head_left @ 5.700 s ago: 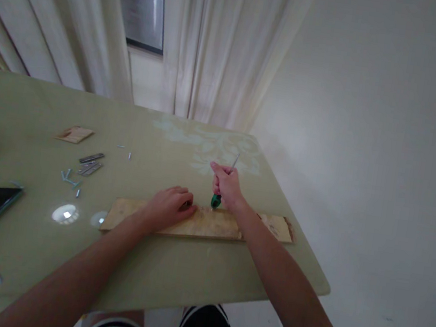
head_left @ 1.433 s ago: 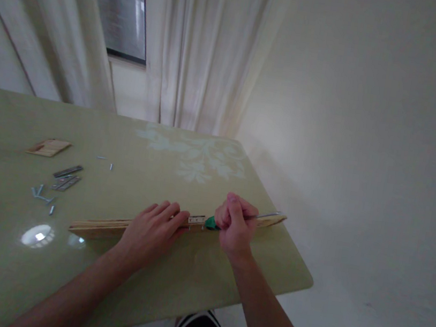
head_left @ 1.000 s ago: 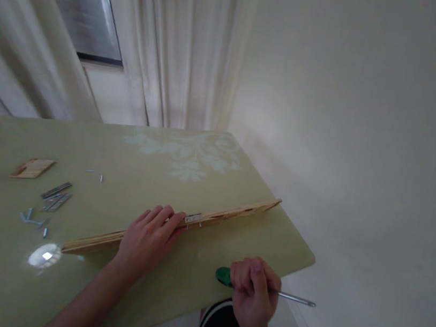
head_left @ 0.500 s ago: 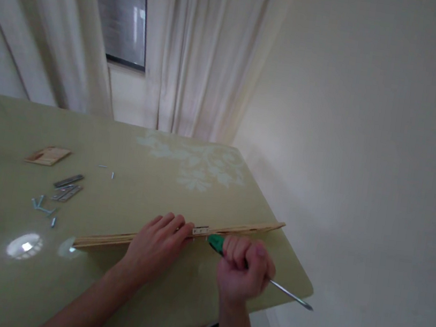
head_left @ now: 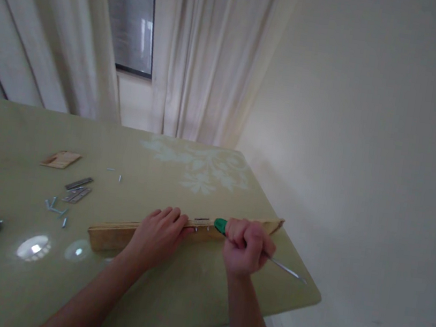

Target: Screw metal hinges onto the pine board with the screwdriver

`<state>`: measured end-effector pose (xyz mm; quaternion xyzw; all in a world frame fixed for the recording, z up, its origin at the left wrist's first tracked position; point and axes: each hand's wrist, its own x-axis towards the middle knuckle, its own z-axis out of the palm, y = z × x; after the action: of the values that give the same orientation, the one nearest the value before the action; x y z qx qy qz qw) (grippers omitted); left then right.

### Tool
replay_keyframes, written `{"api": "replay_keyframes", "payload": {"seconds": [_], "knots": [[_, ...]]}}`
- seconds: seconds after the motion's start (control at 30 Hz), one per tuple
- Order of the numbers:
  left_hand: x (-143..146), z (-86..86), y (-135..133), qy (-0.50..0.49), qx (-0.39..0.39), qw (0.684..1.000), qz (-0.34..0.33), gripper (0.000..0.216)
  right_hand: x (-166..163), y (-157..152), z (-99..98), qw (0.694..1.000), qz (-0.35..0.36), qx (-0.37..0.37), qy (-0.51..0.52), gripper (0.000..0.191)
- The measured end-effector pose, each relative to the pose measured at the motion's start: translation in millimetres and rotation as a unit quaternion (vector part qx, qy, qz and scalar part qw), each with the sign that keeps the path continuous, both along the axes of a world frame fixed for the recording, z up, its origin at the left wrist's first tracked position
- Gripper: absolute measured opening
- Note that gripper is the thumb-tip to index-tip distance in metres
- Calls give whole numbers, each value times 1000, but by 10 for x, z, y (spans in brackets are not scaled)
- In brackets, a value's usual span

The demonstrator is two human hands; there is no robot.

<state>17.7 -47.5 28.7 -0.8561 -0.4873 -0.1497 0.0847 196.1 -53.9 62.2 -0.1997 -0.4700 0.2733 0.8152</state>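
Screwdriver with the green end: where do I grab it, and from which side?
Probably best on the screwdriver's thick green handle, with a fist wrapped over it from above, as the right hand does. Its thin metal shaft sticks out sideways and looks pointed and likely slippery.

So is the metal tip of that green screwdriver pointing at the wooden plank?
No, the right hand holds the screwdriver with its green handle end toward the wooden plank and its metal shaft pointing away.
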Motion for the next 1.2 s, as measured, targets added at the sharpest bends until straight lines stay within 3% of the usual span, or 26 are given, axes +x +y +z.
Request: {"api": "replay_keyframes", "payload": {"seconds": [0.1,0.27,0.47,0.73,1.2], "knots": [[-29,-20,118,5,-18,1000,20,36,3,199,-3,997,10,-62,-40,57],[-116,-69,263,-17,-96,994,41,43,-45,460,-78,995,22,-77,-58,63],[-169,-92,301,-28,-129,990,52,38,-211,745,-266,982,60,-150,-97,59],[-180,-172,356,-26,-151,987,50,37,-253,860,-341,973,74,-185,-118,59],[-176,-189,407,-26,-179,983,41,41,-380,1000,-284,961,83,-215,-155,59]]}}
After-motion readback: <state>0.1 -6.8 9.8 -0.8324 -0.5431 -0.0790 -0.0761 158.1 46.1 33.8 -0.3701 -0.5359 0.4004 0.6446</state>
